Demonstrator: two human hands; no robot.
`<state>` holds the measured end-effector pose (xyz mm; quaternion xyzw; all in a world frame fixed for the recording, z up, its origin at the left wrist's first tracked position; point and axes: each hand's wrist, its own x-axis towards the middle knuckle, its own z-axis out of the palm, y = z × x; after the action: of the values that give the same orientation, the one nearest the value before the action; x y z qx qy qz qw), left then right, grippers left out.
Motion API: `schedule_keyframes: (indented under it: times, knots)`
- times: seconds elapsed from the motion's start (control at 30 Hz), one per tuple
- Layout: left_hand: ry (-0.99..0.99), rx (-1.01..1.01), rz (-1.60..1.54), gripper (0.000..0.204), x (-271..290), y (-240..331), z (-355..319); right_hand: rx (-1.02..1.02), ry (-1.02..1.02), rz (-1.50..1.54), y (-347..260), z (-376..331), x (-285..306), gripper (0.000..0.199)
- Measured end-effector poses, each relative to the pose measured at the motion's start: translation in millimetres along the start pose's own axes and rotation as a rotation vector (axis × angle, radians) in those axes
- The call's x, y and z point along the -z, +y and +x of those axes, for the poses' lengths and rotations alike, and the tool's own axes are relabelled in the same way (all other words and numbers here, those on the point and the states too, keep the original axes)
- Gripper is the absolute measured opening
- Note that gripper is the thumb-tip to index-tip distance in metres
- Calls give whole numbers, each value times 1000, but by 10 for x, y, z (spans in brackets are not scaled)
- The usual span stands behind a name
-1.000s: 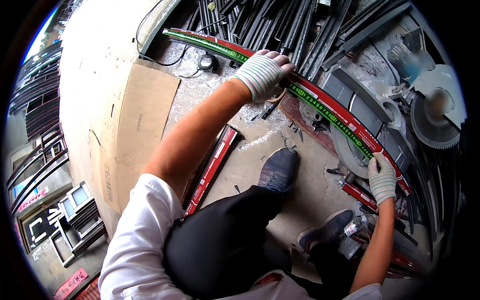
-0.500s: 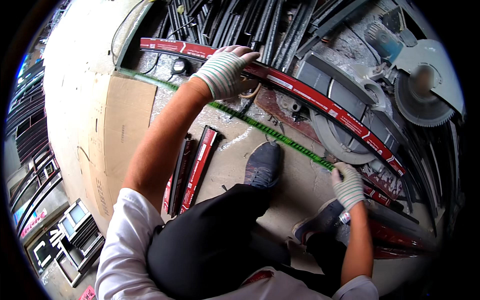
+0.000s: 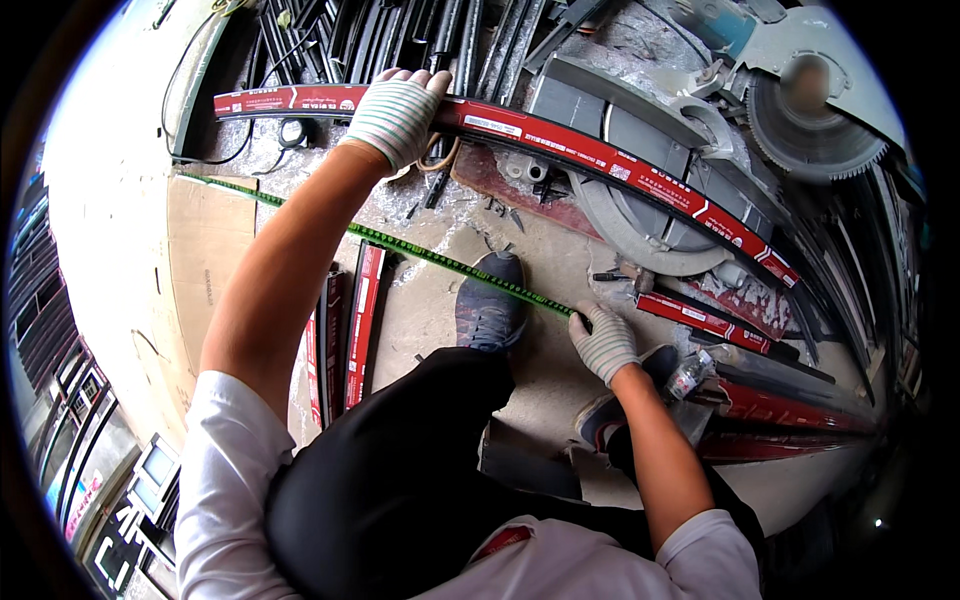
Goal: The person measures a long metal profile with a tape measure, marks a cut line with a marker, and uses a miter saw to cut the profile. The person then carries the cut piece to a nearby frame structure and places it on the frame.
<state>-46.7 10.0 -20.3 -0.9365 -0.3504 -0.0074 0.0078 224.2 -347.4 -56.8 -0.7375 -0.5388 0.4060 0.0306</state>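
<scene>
The gloved left hand (image 3: 393, 115) is closed over a long red-faced profile (image 3: 580, 147), left of its midpoint. The gloved right hand (image 3: 604, 343) pinches one end of a green tape strip (image 3: 450, 262), which runs leftward above a shoe (image 3: 490, 305) and behind the left forearm. The profile extends across the base of a circular saw (image 3: 648, 238); contact there cannot be determined. Dark profiles (image 3: 408, 35) lie beyond the left hand; a plastic bottle (image 3: 690, 375) lies near the right wrist.
</scene>
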Motion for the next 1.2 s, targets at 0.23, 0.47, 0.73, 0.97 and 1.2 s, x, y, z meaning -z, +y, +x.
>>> schedule_keyframes:
  times: [0.23,0.47,0.73,0.97,1.2]
  knots:
    - [-71,2,-57,35,16,-39,-19,52,90,-159,146,172,-178,50]
    - [-97,17,-157,38,227,83,-222,80,173,-250,-121,-14,22,60]
    - [-52,-16,-295,31,736,477,-394,20,200,1344,-535,-142,459,104]
    - [-523,-88,-504,43,1428,1193,-238,313,258,2178,-684,-266,1226,42]
    - [-719,-165,-628,51,1555,1446,-158,-197,808,2113,110,-298,1664,21]
